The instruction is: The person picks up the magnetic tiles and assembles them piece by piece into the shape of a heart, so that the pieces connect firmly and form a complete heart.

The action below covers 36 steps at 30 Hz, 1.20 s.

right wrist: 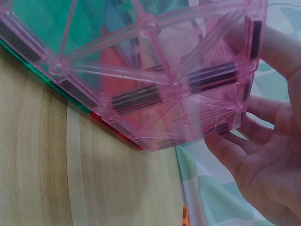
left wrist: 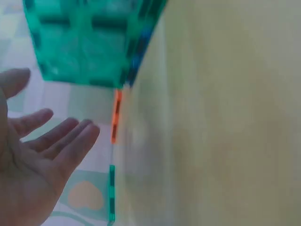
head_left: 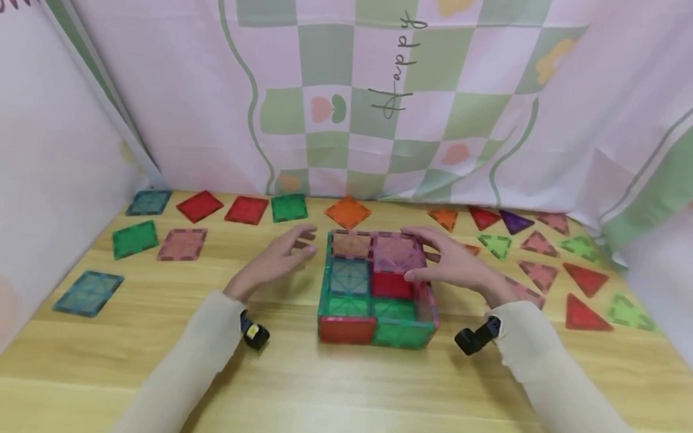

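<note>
Centrally, tile box (head_left: 348, 330): low, see-through, many-coloured; resting on the wooden surface (head_left: 335, 401);
Left hand (head_left: 275, 258): fingers loosely spread, holding nothing; just beside the box's left wall, apart from it;
Right hand (head_left: 455, 261): thumb and fingers span the pink tile (head_left: 394, 251) at the far right corner, seeming to pinch its edges;
Likely handling: light, stiff, smooth; edge joints may part if squeezed; best held low on 2 opposite walls;
Loose tiles: squares (head_left: 245, 210) mostly left; triangles (head_left: 583, 279) right.

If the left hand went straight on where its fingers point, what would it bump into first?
The left hand would probably meet the tile box first, though depth is unclear and it might pass just behind.
</note>
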### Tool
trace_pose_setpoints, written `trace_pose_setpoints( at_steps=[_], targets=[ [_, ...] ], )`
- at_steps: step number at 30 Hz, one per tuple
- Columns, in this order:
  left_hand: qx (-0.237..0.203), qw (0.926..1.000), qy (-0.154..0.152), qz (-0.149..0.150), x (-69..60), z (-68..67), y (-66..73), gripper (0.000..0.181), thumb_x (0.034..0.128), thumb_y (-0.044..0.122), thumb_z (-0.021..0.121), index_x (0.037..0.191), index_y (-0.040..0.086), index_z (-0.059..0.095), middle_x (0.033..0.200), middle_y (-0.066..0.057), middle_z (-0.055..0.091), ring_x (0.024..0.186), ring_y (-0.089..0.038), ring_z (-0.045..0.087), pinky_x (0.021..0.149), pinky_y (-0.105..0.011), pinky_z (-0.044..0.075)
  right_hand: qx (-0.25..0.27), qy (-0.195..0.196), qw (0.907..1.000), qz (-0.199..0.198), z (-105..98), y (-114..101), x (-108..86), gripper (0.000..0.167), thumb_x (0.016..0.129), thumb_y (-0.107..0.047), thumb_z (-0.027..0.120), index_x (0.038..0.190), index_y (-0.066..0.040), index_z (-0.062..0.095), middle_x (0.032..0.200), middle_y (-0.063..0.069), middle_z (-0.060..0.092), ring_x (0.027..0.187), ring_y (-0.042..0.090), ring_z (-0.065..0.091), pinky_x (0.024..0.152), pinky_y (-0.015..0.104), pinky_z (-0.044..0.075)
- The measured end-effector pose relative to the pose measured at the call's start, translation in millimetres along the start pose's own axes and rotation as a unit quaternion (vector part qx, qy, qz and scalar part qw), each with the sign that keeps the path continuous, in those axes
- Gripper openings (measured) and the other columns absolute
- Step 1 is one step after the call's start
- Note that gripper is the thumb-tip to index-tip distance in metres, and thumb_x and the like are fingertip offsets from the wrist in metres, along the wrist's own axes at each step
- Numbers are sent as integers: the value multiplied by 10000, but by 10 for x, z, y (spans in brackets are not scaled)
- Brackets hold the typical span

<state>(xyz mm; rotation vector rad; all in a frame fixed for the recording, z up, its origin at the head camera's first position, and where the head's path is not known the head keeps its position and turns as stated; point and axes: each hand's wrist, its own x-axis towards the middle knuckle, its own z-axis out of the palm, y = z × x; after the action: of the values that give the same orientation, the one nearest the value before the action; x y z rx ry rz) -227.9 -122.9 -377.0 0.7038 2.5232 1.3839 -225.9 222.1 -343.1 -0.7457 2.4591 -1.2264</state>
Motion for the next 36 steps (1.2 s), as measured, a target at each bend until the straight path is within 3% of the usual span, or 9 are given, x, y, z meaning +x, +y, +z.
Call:
trace_pose_setpoints(
  at_steps=[4, 7, 11, 15, 19, 23, 27, 34, 36],
  targets=[
    [433, 9983, 345, -162, 414, -65, -59, 544, 973, 242, 535, 1419, -15, 358, 1385, -244, 450, 1206, -370, 510, 990, -481, 450, 119, -8, 9999, 48, 20, 23, -11, 793, 826, -210, 746, 1484, -133, 310, 1523, 134, 254, 1433, 358, 186, 1119, 576, 235],
    [672, 9967, 400, -221, 721, -76, -49, 569, 941, 247, 591, 1414, 6, 386, 1401, -220, 446, 1221, -364, 490, 1006, -481, 431, 131, -26, 9999, 52, 19, 22, -15, 785, 836, -223, 737, 1488, -155, 306, 1527, 121, 251, 1439, 347, 174, 1120, 579, 231],
    [976, 9951, 188, 2, 1078, -43, -33, 599, 904, 235, 648, 1406, 9, 410, 1436, -204, 427, 1298, -367, 426, 1073, -468, 369, 148, 4, 9999, 69, 10, 12, -26, 777, 838, -207, 733, 1486, -156, 308, 1523, 118, 266, 1438, 342, 181, 1118, 584, 229],
    [957, 9952, -64, -182, 1288, -7, -81, 620, 865, 194, 697, 1389, 7, 422, 1424, -184, 434, 1304, -342, 424, 1080, -446, 364, 167, 11, 9998, 84, 40, 10, -12, 787, 828, -211, 744, 1483, -162, 312, 1520, 110, 272, 1437, 330, 193, 1123, 568, 237],
    [1261, 9902, -191, -570, 1415, 48, -152, 681, 819, 235, 745, 1387, 56, 414, 1336, -138, 491, 1171, -280, 498, 997, -402, 430, 128, 9, 9999, 89, 62, 9, -5, 795, 822, -221, 752, 1483, -167, 314, 1513, 108, 286, 1432, 327, 209, 1125, 555, 248],
    [1827, 9818, -254, -454, 1486, 102, -155, 806, 776, 278, 783, 1423, 68, 351, 1313, -141, 484, 1140, -264, 489, 981, -385, 432, 39, 66, 9999, 79, 47, -12, -23, 795, 816, -200, 753, 1481, -158, 319, 1505, 117, 295, 1424, 337, 220, 1117, 568, 255],
    [2096, 9770, -187, -332, 1478, 111, -108, 821, 768, 236, 791, 1423, 36, 337, 1317, -176, 475, 1161, -299, 485, 995, -406, 425, -254, 89, 9996, 40, 35, -48, -23, 815, 804, -227, 766, 1482, -145, 320, 1498, 132, 299, 1410, 342, 244, 1107, 576, 264],
    [2374, 9686, -193, -716, 1389, 115, -94, 843, 759, 318, 793, 1428, 41, 361, 1374, -216, 450, 1219, -342, 448, 978, -401, 453, -728, 175, 9971, 155, 58, -67, -7, 856, 768, -292, 799, 1475, -148, 338, 1488, 131, 317, 1389, 340, 288, 1092, 568, 298],
    [2558, 9625, -332, -839, 1368, 106, -99, 670, 800, 332, 749, 1310, -18, 492, 1274, -220, 542, 1138, -333, 509, 983, -385, 441, -706, 174, 9972, 152, 61, -70, -3, 847, 771, -284, 796, 1472, -140, 342, 1483, 135, 324, 1385, 343, 292, 1090, 571, 299]
  ],
)
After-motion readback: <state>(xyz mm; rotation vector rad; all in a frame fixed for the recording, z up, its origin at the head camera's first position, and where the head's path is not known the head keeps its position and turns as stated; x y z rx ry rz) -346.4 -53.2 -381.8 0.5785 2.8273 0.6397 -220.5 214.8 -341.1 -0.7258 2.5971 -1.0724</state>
